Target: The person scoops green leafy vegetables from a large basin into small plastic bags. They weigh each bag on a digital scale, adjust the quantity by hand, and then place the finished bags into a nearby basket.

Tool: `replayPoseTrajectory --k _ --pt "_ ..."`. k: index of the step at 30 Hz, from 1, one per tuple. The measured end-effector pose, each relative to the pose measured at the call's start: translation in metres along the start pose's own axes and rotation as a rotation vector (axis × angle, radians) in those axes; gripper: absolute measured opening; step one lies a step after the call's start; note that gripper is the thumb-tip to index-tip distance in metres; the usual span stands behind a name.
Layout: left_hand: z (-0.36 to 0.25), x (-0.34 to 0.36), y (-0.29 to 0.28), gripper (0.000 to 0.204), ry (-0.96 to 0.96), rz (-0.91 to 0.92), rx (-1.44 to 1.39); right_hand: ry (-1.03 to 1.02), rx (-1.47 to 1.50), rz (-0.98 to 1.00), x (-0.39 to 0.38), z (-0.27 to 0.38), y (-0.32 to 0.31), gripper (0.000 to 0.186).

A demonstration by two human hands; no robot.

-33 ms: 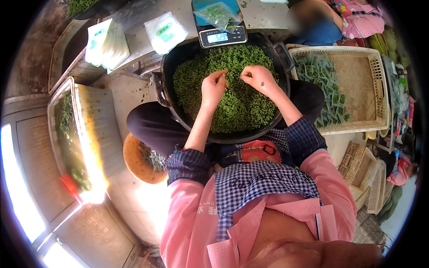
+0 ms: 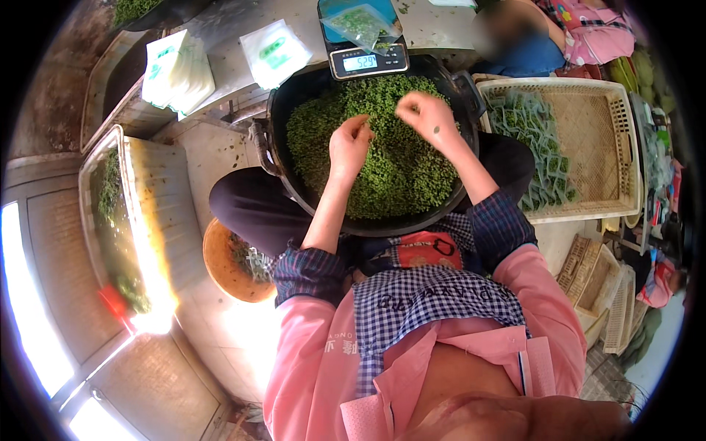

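Observation:
A large black tub (image 2: 273,136) with side handles sits at my lap, full of small-leaved green sprouts (image 2: 390,173). Over the left middle of the greens is my left hand (image 2: 348,151), thumb and fingertips pinched together. My right hand (image 2: 432,121) hovers over the far right part of the heap, its fingers curled in to the thumb. Whatever either hand holds is too small or hidden to make out. Just beyond the tub's far rim stands a digital scale (image 2: 368,62), with a clear plastic bag (image 2: 359,26) of greens lying on it.
Stacks of printed plastic bags (image 2: 176,73) lie on the metal table (image 2: 434,26) at the far left. A cream crate (image 2: 599,147) on the right holds rows of filled bags (image 2: 531,147). An orange basin (image 2: 220,268) and a white bin (image 2: 158,191) stand left. Another person sits far right.
My right hand has risen slightly away from me, its fingers turning off the greens. The left hand stays almost in place.

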State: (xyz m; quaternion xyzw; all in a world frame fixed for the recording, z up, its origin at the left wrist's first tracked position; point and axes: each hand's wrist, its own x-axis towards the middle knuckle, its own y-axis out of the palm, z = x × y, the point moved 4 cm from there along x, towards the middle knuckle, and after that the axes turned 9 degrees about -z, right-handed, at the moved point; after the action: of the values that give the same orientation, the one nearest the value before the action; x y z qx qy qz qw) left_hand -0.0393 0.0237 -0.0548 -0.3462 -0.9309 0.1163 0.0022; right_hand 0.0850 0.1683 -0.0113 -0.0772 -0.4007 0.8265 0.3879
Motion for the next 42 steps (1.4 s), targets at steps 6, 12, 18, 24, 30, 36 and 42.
replayPoseTrajectory --k 6,12,18,24,30,36,42 --pt "-0.020 -0.006 0.020 0.041 0.253 0.042 0.239 -0.489 -0.229 -0.557 0.102 0.078 -0.040 0.015" --pt "-0.111 0.005 -0.034 0.078 0.598 -0.313 0.403 -0.655 -0.367 0.060 0.137 0.140 -0.055 0.015" --pt "-0.023 0.026 0.013 0.045 0.163 0.037 0.008 -0.574 -0.240 0.319 0.085 0.115 -0.043 0.020" --pt "-0.041 -0.004 0.023 0.066 0.140 0.172 -0.340 -0.613 -0.523 0.535 0.007 0.108 -0.078 0.036" --pt "-0.051 -0.025 0.038 0.073 0.204 0.285 -0.175 -0.579 -0.386 0.563 -0.025 0.094 -0.095 0.047" --pt "-0.079 -0.034 0.062 0.064 0.364 0.432 0.025 -0.438 -0.238 0.495 -0.038 0.053 -0.093 0.041" --pt "-0.095 -0.034 0.098 0.057 0.119 0.700 -0.091 -0.431 -0.242 -0.238 -0.068 0.038 -0.173 0.037"
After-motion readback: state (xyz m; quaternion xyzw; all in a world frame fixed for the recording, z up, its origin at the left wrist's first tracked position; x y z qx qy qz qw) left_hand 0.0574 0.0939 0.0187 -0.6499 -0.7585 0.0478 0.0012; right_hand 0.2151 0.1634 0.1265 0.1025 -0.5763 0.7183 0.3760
